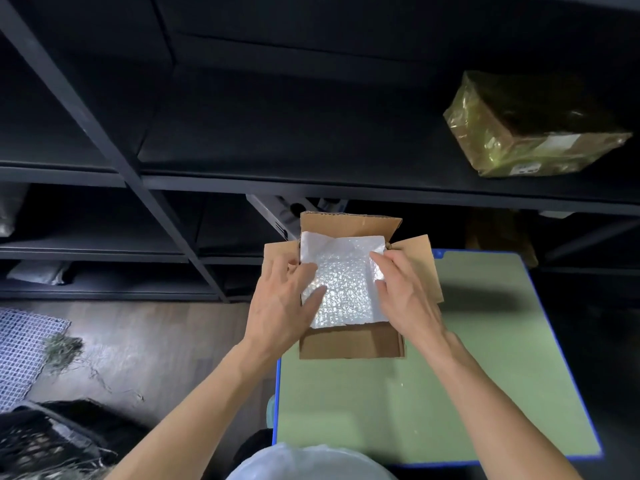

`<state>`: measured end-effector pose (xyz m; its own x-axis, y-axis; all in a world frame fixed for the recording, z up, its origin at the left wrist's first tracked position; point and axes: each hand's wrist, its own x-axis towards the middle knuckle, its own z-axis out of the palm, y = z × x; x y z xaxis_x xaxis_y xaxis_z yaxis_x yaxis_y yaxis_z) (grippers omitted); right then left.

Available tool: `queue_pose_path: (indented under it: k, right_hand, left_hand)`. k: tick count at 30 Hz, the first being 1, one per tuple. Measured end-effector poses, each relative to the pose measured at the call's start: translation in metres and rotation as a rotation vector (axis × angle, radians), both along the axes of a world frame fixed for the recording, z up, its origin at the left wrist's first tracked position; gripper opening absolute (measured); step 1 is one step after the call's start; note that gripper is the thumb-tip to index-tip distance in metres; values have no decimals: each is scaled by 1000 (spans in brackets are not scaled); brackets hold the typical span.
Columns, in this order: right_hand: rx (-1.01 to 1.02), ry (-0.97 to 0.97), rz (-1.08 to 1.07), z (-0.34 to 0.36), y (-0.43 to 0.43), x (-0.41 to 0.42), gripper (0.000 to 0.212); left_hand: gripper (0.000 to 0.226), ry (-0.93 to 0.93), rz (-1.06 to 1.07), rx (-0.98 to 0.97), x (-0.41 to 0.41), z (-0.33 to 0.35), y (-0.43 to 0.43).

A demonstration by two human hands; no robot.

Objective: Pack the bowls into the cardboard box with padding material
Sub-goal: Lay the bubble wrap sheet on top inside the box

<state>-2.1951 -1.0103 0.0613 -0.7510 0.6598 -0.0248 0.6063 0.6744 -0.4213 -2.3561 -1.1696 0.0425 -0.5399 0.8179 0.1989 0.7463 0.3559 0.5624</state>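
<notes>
An open cardboard box [349, 342] stands at the far left corner of a green table [450, 375], its flaps folded outward. A sheet of white bubble wrap [346, 289] lies across the box opening. My left hand [280, 306] rests on the sheet's left edge with fingers spread, thumb on the wrap. My right hand [405, 292] presses the right edge, fingertips on the sheet near the far corner. No bowls show; the wrap hides the inside of the box.
Dark metal shelving [242, 181] fills the background, with a taped brown parcel [526, 129] on a shelf at the upper right. A black crate [45, 441] and a white mesh mat [24, 348] lie on the floor at left. A white plastic bag [308, 462] sits at the bottom edge.
</notes>
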Motion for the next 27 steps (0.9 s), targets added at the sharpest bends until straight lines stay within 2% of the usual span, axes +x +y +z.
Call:
queue_pose_path:
  k: [4, 9, 12, 16, 18, 23, 27]
  right_hand:
    - [-58, 21, -6, -2, -3, 3, 48]
    - [88, 48, 30, 1, -6, 9, 45]
    - [213, 28, 46, 2, -12, 26, 45]
    - [244, 100, 71, -4, -18, 41, 14]
    - [265, 107, 131, -8, -17, 42, 12]
    - [249, 84, 155, -19, -13, 32, 15]
    - [253, 63, 185, -15, -15, 32, 9]
  left_hand:
    - [55, 0, -84, -161, 6, -5, -19]
    - [58, -32, -32, -184, 8, -3, -13]
    - [56, -55, -11, -183, 9, -1, -8]
    - [50, -36, 25, -180, 10, -1, -3]
    - [44, 3, 52, -167, 12, 2, -1]
    - [4, 213, -64, -20, 19, 1, -3]
    - [15, 215, -195, -12, 19, -8, -19]
